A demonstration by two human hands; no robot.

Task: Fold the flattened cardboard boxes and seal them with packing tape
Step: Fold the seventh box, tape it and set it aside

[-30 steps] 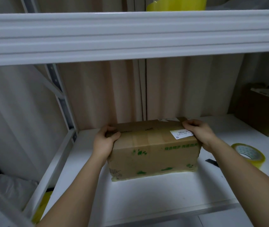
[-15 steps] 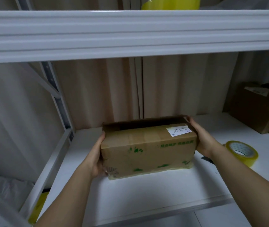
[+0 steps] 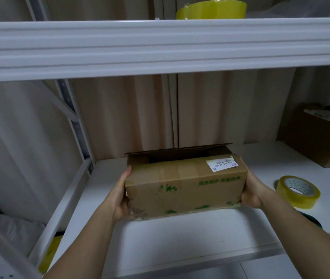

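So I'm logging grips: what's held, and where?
The cardboard box, pressed between left hand and right hand at its two short ends.

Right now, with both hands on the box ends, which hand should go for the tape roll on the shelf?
Right. The right hand holds the box end nearest the tape roll, which lies just beyond that wrist. The left hand would have to cross the box.
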